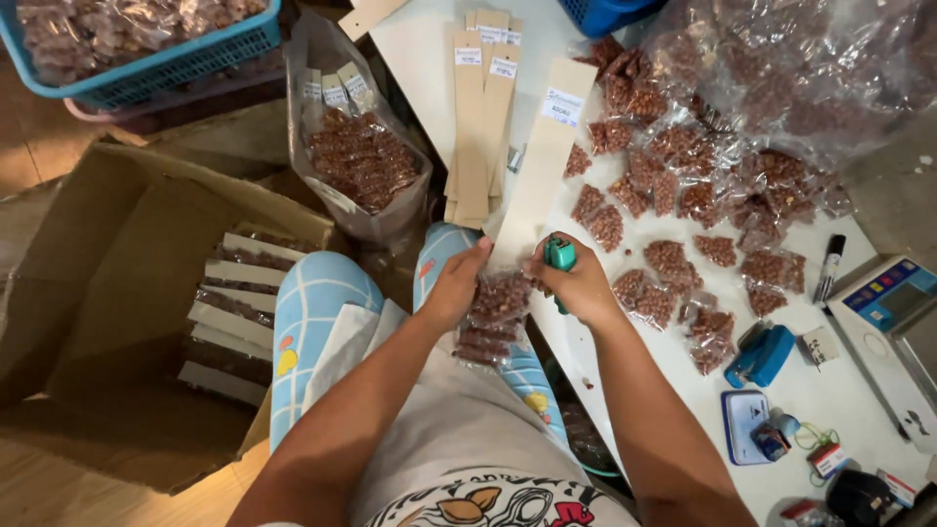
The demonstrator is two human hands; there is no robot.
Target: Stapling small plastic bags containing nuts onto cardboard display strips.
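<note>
A: Figure, head view. We see the left hand [457,283] pinching the top of a string of small clear nut packets [493,317], fingers closed on it where it meets a long cardboard strip [540,166]. Why there?

B: We judge that the pinch keeps packet and strip lined up. The right hand [581,285] is closed around a green stapler [560,256], whose nose sits at that same joint. The two hands are close together, just above the lap, at the edge of the white table [830,390]

A: And the packets themselves?

B: They hang from the strip's lower end, between the hands and down over the knees. More loose packets [673,205] lie spread on the table within reach of the right hand, beside a big clear bag [781,68] of the same goods

A: What lies to the left?

B: An open cardboard box [107,283] on the floor, holding finished strips laid flat in a row; a plastic bag [361,156] with further strips stands upright behind it. Spare blank strips [483,117] are stacked on the table, near at hand. A blue stapler [761,353], a marker [832,265] and a scale [893,312] sit at the right, well apart from the hands
</note>
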